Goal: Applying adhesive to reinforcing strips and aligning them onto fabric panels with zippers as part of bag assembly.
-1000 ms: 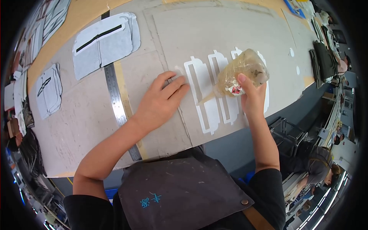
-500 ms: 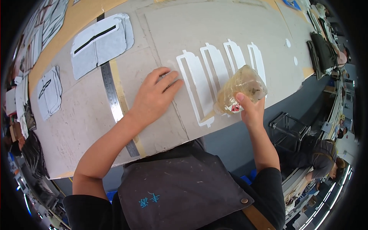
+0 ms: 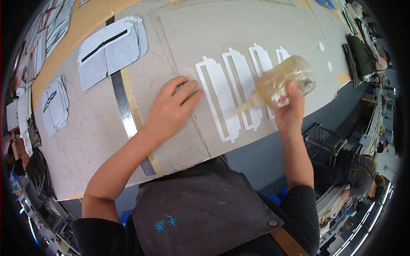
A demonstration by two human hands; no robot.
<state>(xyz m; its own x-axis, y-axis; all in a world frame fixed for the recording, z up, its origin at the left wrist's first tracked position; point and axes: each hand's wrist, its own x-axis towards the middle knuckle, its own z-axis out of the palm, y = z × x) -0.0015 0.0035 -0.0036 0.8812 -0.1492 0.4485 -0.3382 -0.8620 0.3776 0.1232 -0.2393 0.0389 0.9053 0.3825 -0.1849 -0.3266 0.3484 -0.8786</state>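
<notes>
Four white slotted pieces (image 3: 222, 85) lay side by side on the grey bench (image 3: 205, 25). Your right hand (image 3: 291, 112) gripped the yellowish translucent squeeze bottle (image 3: 284, 81), tilted over them; your left hand (image 3: 171, 107), loosely spread, rested near the leftmost piece.

1. Broad tabletop (image 3: 81, 158) covered in grey sheeting, with tan surface showing along its far-left edge.
2. Grey floor (image 3: 252, 160) below the near edge.
3. Dark metal-framed stand (image 3: 323, 137) on the right, near the tabletop.
4. Bright strip lights (image 3: 32, 230) near both lower corners of the view.
</notes>
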